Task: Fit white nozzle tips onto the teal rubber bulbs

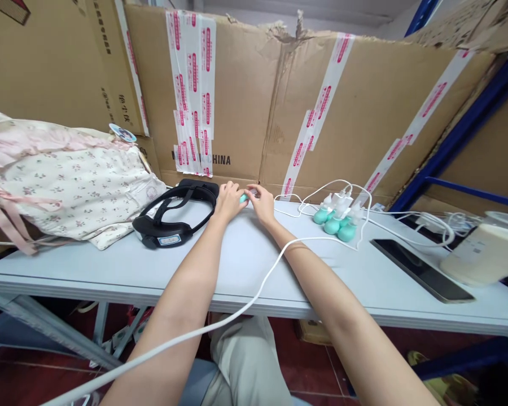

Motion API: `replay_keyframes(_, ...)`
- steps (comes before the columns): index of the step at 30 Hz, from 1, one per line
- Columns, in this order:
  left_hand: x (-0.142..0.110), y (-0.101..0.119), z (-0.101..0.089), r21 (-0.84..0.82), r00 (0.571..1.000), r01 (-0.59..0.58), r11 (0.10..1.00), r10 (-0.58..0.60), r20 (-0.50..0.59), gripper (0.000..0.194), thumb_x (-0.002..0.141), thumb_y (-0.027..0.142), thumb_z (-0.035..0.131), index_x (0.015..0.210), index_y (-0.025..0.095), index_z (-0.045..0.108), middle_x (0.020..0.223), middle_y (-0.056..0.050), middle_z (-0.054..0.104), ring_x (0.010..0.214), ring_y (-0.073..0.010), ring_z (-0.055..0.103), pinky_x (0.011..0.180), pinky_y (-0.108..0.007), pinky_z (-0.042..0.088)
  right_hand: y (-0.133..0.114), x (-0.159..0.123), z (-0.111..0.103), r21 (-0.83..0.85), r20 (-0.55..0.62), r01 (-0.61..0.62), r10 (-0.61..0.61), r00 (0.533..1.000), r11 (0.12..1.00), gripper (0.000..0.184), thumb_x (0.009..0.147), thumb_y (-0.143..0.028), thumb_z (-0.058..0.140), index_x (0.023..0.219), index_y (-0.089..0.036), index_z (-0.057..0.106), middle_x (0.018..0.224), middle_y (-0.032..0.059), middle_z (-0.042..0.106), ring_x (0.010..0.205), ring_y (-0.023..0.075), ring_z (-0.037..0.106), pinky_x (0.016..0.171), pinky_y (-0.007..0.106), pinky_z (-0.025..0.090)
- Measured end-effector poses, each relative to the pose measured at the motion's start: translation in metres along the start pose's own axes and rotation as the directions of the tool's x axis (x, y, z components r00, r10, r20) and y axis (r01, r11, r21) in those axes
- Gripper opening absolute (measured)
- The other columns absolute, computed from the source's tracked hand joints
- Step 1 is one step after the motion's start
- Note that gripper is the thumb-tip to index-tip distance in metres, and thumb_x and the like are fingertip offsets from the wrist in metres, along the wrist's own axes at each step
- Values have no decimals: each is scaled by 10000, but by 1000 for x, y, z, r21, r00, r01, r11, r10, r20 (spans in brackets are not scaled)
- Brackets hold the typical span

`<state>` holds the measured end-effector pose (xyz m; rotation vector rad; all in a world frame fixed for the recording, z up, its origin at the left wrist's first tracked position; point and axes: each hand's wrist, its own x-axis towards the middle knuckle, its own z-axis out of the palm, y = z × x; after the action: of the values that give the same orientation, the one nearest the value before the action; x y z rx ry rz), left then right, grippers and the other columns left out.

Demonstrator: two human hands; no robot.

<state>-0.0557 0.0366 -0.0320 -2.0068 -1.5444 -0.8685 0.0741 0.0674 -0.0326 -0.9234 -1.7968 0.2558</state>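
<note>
Toward the back of the grey table, my left hand (228, 199) is closed around a small teal bottle (242, 198), which lies mostly hidden under the fingers. My right hand (261, 205) pinches the clear end of the same bottle from the right side. Off to the right stands a cluster of several teal bottles (332, 225) with rounded bottoms and clear or white tops. A black headset (169, 228) with a curved strap sits just left of my left hand.
A floral cloth bag (80, 180) covers the left end of the table (254, 270). Tall taped cardboard (245, 101) walls off the back. A white cable (254, 296) crosses over my right forearm. A dark phone (421, 270) and a cream-coloured container (480, 254) lie at right.
</note>
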Motion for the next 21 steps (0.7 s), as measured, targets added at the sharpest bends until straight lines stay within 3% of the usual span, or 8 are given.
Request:
replay_keyframes(6, -1, -3, -4, 0, 999, 38, 999, -38, -35, 273, 859, 377, 492, 913, 191, 684, 958, -124, 623, 994, -274, 507, 873, -394, 360, 4, 9, -3, 330, 130, -145, 107, 986, 933, 312, 731, -311, 620, 1006, -171, 662, 917, 30, 698, 715, 133, 617, 689, 286, 533)
replay_keyframes(11, 1, 0, -2, -32, 988, 151, 988, -150, 31, 312, 878, 390, 450, 955, 201, 686, 894, -117, 672, 855, -244, 609, 729, -316, 423, -11, 14, -10, 125, 78, -29, 19, 997, 992, 166, 739, -221, 582, 863, -184, 686, 802, 1, 692, 725, 140, 613, 770, 277, 496)
replay_keyframes(17, 7, 7, -1, -24, 955, 295, 955, -295, 26, 276, 837, 341, 491, 894, 195, 718, 871, -152, 703, 817, -265, 646, 722, -322, 443, -25, 6, -10, -71, 69, 67, -62, 996, 995, 200, 811, -198, 510, 938, -214, 664, 943, 24, 698, 883, 176, 622, 810, 272, 450)
replay_keyframes(21, 6, 9, 0, -63, 922, 387, 920, -383, 62, 309, 836, 397, 497, 865, 183, 717, 837, -156, 700, 810, -267, 649, 714, -321, 446, -23, 4, -16, -117, -33, 58, -62, 998, 991, 232, 844, -180, 452, 982, -198, 637, 1035, 62, 675, 931, 190, 613, 832, 280, 439)
